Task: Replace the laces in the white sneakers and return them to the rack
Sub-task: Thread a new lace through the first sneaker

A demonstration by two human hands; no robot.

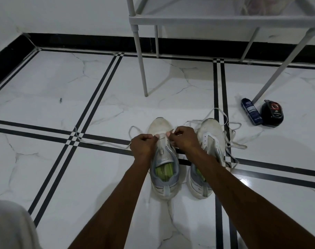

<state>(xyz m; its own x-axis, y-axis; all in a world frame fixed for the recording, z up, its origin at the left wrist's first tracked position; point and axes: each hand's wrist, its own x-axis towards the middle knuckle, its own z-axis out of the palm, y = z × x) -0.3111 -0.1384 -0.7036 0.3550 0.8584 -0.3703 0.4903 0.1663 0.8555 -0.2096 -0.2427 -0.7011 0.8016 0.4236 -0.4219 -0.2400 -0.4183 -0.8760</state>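
Both forearms reach forward and down from the bottom of the head view, nearly parallel, wrists bent so the knuckles face up over the left shoe (163,159). That shoe stands on the tiled floor (63,83), toe pointing away, with the right shoe (209,155) just beside it. The left hand (143,143) has its fingers curled, pinching a white lace (102,142) at the shoe's lowest eyelets; the lace's free end trails off to the left across the tiles. The right hand (183,139) is likewise curled, pinching the other end of the same lace at the opposite eyelet row, a short tip sticking up above the thumb. The step in hand looks like the start of threading: only the bottom bar seems laid across, and the upper eyelets appear bare. Next, each end likely has to be evened out, then crossed and fed through the following eyelet. The right shoe has loose laces (232,133) lying around it and appears unlaced. The rack (171,20) stands beyond, its legs on the floor, well apart from the shoes.
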